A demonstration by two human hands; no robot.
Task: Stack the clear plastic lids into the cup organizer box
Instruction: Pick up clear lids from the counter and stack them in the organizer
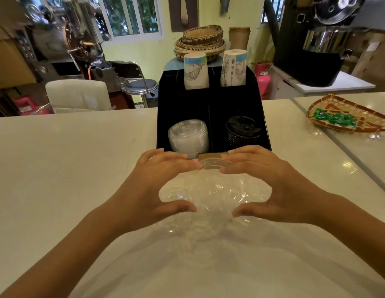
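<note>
Your left hand (157, 186) and right hand (266, 186) curve around a loose bundle of clear, thin plastic lids (213, 190) on the white counter (69, 168), fingertips pinching its far rim. They look light, slick and crushable, so squeeze the rims gently. Just beyond, the black cup organizer box (210, 100) holds a clear lid stack (188, 136).

No text reads clearly. The left paper cup (196, 70) carries a line of small print near its rim, too blurred to make out (it appears upside down); the right cup (234, 68) shows small square symbols, unreadable.
</note>
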